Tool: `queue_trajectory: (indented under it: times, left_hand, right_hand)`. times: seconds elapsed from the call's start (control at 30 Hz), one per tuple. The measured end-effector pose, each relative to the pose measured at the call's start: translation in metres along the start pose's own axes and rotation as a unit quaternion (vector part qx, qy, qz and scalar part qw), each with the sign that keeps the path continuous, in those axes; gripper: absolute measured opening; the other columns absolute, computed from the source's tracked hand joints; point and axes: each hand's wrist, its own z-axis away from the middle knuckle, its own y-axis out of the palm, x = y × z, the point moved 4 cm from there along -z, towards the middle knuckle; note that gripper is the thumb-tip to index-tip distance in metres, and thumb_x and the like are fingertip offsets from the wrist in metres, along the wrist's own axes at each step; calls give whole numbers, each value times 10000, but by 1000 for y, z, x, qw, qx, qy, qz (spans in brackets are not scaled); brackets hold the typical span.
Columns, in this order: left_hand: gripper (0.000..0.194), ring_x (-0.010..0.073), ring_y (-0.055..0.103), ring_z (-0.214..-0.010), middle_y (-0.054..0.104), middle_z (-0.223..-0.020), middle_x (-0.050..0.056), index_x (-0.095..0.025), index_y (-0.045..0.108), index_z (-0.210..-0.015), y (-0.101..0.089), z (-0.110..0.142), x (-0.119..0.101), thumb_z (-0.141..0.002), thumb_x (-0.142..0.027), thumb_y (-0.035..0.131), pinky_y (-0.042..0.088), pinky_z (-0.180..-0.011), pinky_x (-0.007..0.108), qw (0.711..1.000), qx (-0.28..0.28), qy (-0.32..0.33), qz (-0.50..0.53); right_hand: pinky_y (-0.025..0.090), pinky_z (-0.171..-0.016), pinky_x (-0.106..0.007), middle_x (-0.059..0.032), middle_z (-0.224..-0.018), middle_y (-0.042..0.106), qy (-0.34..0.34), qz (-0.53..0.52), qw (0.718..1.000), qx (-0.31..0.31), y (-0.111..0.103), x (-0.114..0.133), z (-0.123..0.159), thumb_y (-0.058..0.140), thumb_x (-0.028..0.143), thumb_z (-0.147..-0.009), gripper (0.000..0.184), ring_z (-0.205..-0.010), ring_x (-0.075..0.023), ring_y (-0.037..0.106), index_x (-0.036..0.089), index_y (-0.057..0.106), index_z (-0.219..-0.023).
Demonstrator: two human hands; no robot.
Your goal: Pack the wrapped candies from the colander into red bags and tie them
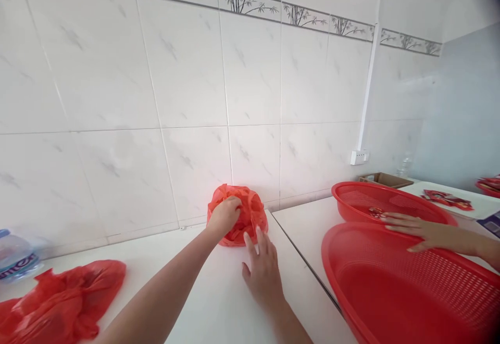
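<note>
A red plastic bag (255,214) stands with its mouth spread on the white table, against the tiled wall. My left hand (225,214) reaches over the bag's mouth with its fingers curled closed; what is in them, if anything, is hidden. Red crinkled material shows inside the bag. Just in front of the bag's right side is my right hand (264,271), fingers apart and holding nothing. Its fingertips reach the bag's near edge; whether they touch it I cannot tell.
Two red plastic baskets, a near one (375,292) and a far one (351,198), stand at right; a co-worker's hand (414,229) reaches over them. At left lie another red plastic bag (74,297) and a water bottle (15,258). A cardboard box (386,180) sits behind.
</note>
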Motion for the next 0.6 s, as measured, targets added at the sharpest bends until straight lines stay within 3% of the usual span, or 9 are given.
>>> queue_trajectory:
  times: [0.1,0.2,0.3,0.37,0.43,0.5,0.6]
  left_hand:
    - [258,192,619,-942,623,-1129,74,-181,601,-1093,-19,1,-9,-904,-349,552,528,-819,403,989,-86,-22,118]
    - [263,187,630,-919,643,-1052,58,-180,588,-1061,-41,10,-25,-915,-384,510,529,-802,385,955,-141,-20,259]
    - [232,186,631,-964,658,-1027,37,-225,587,-987,-57,32,-42,-905,-419,489,528,-817,342,912,-139,-11,386]
    - [234,196,619,-1013,655,-1065,32,-242,598,-975,-60,52,-47,-886,-440,511,527,-833,334,885,-122,-18,449]
    - [263,203,609,-1036,648,-1108,35,-245,618,-988,-56,76,-44,-876,-462,519,525,-846,337,862,-104,-38,494]
    - [287,200,621,-990,660,-1081,48,-230,638,-981,-45,100,-36,-873,-470,522,526,-840,339,846,-82,-70,522]
    - [216,180,640,-829,681,-904,46,-196,649,-876,-18,136,-19,-846,-400,586,527,-797,342,830,-42,-124,542]
  right_hand:
    - [328,-1031,-531,-83,-1540,257,21,11,998,51,13,-3,6,555,122,-737,823,-1353,-359,314,277,252,-1486]
    - [358,-1004,-528,-86,-1531,280,36,-9,997,61,16,-11,9,566,138,-738,834,-1333,-366,347,283,236,-1491]
    - [379,-991,-496,-113,-1503,317,33,-63,997,21,8,-11,6,520,141,-788,721,-1310,-332,380,264,304,-1465]
    - [394,-962,-473,-145,-1392,444,62,-131,989,-20,-1,-10,4,467,170,-835,528,-1225,-308,454,217,466,-1361]
    - [416,-895,-443,-143,-1142,593,137,-251,958,-28,-5,-11,6,478,236,-841,319,-1038,-288,541,187,637,-1113]
    - [437,-789,-390,-95,-859,627,215,-375,902,3,-3,-9,12,548,306,-802,173,-825,-248,559,198,675,-844]
    - [426,-600,-318,-35,-598,557,287,-467,835,47,0,-1,27,623,379,-751,199,-630,-205,530,215,621,-639]
